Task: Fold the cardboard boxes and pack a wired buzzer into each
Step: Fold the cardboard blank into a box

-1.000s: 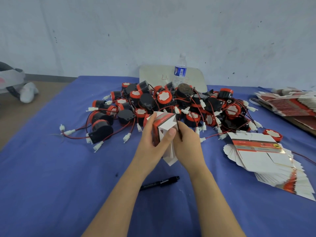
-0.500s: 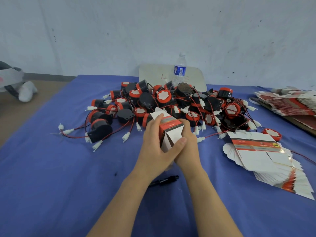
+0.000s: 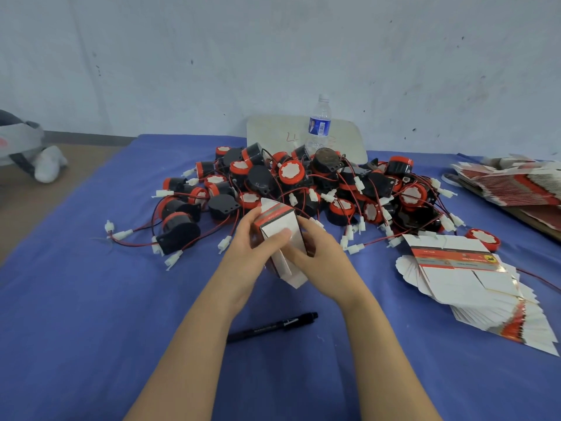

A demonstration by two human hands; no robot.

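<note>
I hold a small white and red cardboard box [image 3: 280,224] just above the blue table, in front of the buzzer pile. My left hand [image 3: 253,253] grips its left side, thumb pressed on the white front face. My right hand [image 3: 321,262] holds the right side from behind, fingers curled round it. White flaps hang loose at the box's lower end. A big heap of black and red wired buzzers [image 3: 303,189] with white plugs lies behind. A fanned stack of flat boxes [image 3: 473,287] lies to the right.
A black pen [image 3: 271,327] lies on the blue table cover [image 3: 76,314] near my forearms. A water bottle [image 3: 318,126] stands behind the pile before a pale board. More flat boxes [image 3: 516,183] are stacked at the far right edge. Floor shows at the left.
The box has been turned between my hands, its white face now toward me. My left thumb has shifted onto that face and my right hand has come round its right side.
</note>
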